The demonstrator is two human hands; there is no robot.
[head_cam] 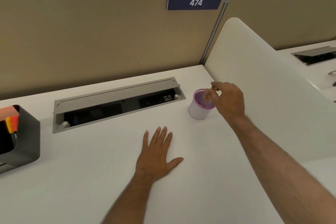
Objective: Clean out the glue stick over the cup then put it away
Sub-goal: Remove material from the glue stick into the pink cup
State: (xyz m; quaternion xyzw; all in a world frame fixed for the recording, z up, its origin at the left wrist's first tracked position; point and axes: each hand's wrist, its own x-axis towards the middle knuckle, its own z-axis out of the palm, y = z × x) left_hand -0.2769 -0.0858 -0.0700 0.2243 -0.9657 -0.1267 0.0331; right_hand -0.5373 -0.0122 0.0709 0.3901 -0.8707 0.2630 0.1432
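Observation:
A small cup (198, 110) with a white wall and a purple mesh rim stands on the white desk (91, 160) at the right, near the white side divider. My right hand (229, 101) hovers over the cup's right rim, fingers pinched on a small yellowish object (214, 88) that is mostly hidden by the fingers; I cannot tell whether it is the glue stick. My left hand (157, 152) lies flat on the desk, fingers spread, holding nothing, in front of and left of the cup.
An open grey cable hatch (116, 103) is set into the desk behind my left hand. A dark organizer box (25, 138) with orange and yellow markers sits at the left edge. A tan partition with sign 474 (195, 2) closes off the back.

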